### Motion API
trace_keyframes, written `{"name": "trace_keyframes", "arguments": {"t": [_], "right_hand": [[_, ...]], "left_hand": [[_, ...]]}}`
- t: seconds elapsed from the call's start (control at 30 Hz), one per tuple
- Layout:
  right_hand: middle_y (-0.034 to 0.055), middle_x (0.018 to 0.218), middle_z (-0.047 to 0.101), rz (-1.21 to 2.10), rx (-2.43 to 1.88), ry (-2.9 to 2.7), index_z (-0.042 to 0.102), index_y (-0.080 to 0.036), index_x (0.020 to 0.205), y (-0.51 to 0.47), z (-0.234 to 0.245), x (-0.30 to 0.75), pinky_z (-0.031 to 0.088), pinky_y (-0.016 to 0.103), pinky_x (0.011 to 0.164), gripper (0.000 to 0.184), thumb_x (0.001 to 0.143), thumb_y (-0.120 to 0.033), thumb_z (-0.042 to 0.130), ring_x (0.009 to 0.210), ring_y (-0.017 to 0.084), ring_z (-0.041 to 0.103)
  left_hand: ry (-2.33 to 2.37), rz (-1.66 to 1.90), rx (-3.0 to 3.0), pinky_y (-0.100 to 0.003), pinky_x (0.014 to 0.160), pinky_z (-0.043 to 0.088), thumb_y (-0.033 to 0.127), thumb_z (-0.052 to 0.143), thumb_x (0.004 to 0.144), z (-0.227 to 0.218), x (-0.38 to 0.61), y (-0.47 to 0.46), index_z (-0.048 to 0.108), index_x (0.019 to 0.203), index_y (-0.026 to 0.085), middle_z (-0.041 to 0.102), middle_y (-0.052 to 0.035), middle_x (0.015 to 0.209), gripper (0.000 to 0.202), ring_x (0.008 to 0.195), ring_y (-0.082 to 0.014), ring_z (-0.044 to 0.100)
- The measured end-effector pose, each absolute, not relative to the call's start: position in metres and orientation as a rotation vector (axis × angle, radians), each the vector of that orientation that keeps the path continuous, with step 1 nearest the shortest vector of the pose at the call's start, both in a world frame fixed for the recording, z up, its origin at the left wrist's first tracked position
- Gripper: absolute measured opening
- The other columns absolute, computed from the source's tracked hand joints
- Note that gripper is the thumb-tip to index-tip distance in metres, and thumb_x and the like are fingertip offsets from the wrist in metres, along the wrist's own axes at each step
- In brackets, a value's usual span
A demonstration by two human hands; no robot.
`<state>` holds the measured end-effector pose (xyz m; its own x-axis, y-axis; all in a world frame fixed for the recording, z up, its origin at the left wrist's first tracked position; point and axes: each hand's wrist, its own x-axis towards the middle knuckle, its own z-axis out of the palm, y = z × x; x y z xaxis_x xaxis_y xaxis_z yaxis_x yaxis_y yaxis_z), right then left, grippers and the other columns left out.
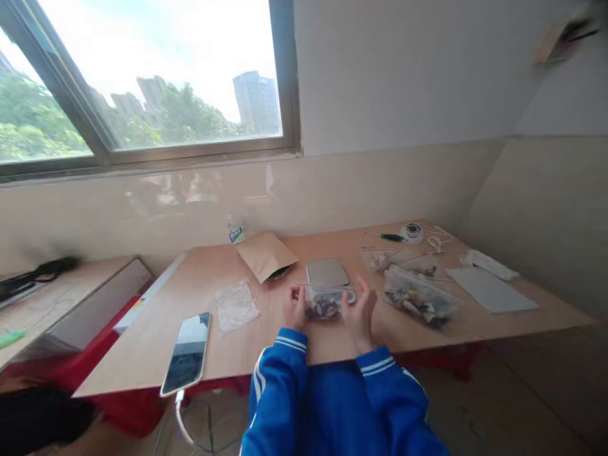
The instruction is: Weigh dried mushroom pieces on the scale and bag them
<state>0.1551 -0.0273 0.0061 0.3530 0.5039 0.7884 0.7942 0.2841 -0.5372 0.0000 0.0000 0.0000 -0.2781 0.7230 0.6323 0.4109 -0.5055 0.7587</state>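
Lanes left and behind, traffic piling up on the right!
Between the crinkled clear plastic (236,308) and the left hand (295,308), a strip of bare tabletop (270,320) offers a way through, until the brown pouch (266,253) blocks it farther back. Only a slim gap splits pouch from scale (327,272); behind the scale, wood runs open toward the wall. The held zip bag (325,305) bars the near approach. Right hand (360,313) to bulky bags (418,297): tight squeeze! Along the front edge below those bags, a narrow passage runs rightward.
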Motion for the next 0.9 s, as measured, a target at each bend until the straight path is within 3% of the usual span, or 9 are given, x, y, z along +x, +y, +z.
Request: {"name": "trace_keyframes", "arguments": {"t": [0.13, 0.27, 0.37, 0.6, 0.7, 0.8, 0.9], "right_hand": [[0.0135, 0.118, 0.056, -0.151, -1.302, -1.754, 0.047, -0.016, 0.124, -0.038, 0.052, 0.137, 0.036, 0.041, 0.093, 0.038, 0.087, -0.023, 0.048, 0.111, 0.026, 0.048], [0.005, 0.093, 0.067, 0.029, -1.278, -2.145, 0.062, -0.02, 0.093, -0.035, 0.076, 0.126, 0.034, 0.035, 0.085, 0.012, 0.088, -0.024, 0.052, 0.093, 0.021, 0.056], [0.0021, 0.077, 0.067, 0.057, -1.336, -2.189, 0.062, -0.02, 0.078, -0.033, 0.078, 0.122, 0.032, 0.032, 0.078, 0.014, 0.088, -0.021, 0.053, 0.079, 0.018, 0.057], [0.0007, 0.064, 0.065, 0.02, -1.385, -2.065, 0.063, -0.021, 0.066, -0.051, 0.07, 0.109, 0.03, 0.029, 0.071, 0.024, 0.084, -0.01, 0.052, 0.062, 0.014, 0.053], [0.0009, 0.068, 0.067, 0.071, -1.318, -2.009, 0.065, -0.022, 0.07, -0.068, 0.067, 0.109, 0.034, 0.029, 0.07, 0.023, 0.087, -0.014, 0.052, 0.068, 0.016, 0.056], [0.0027, 0.087, 0.07, 0.169, -1.253, -1.961, 0.065, -0.023, 0.09, -0.089, 0.065, 0.114, 0.039, 0.031, 0.075, 0.013, 0.087, -0.018, 0.054, 0.082, 0.018, 0.06], [0.0056, 0.105, 0.067, 0.228, -1.242, -1.901, 0.054, -0.021, 0.115, -0.105, 0.061, 0.118, 0.041, 0.033, 0.081, 0.03, 0.085, -0.023, 0.058, 0.094, 0.02, 0.06]], "left_hand": [[1.359, 1.925, 1.779, -0.024, 0.058, 0.047, 0.038, 0.05, 0.086, -0.002, 0.005, -0.011, 0.057, 0.081, 0.017, 0.059, -0.0017, 0.069, 0.022, 0.059, -0.0116, 0.055], [1.304, 2.014, 1.836, -0.025, 0.059, 0.046, 0.034, 0.049, 0.087, -0.005, 0.003, -0.015, 0.056, 0.083, 0.017, 0.058, -0.0022, 0.071, 0.019, 0.061, -0.0122, 0.054], [1.236, 2.067, 1.886, -0.025, 0.059, 0.046, 0.029, 0.047, 0.088, -0.006, 0.001, -0.014, 0.053, 0.085, 0.017, 0.056, -0.0026, 0.074, 0.014, 0.063, -0.0125, 0.054], [1.087, 2.191, 1.962, -0.027, 0.058, 0.045, 0.024, 0.044, 0.086, -0.005, -0.002, -0.021, 0.045, 0.082, 0.018, 0.049, -0.0005, 0.072, 0.007, 0.065, -0.0137, 0.052], [1.055, 2.21, 1.998, -0.026, 0.057, 0.044, 0.02, 0.044, 0.085, -0.008, -0.004, -0.031, 0.045, 0.083, 0.018, 0.05, -0.0006, 0.073, 0.003, 0.064, -0.0131, 0.052], [1.0, 2.184, 2.083, -0.026, 0.056, 0.044, 0.019, 0.045, 0.083, -0.012, -0.007, -0.04, 0.048, 0.084, 0.018, 0.054, -0.0013, 0.074, 0.003, 0.063, -0.0132, 0.053], [0.932, 2.161, 2.17, -0.026, 0.056, 0.044, 0.021, 0.042, 0.084, -0.011, -0.008, -0.044, 0.051, 0.083, 0.018, 0.057, -0.0018, 0.074, 0.009, 0.062, -0.0134, 0.053]]}}
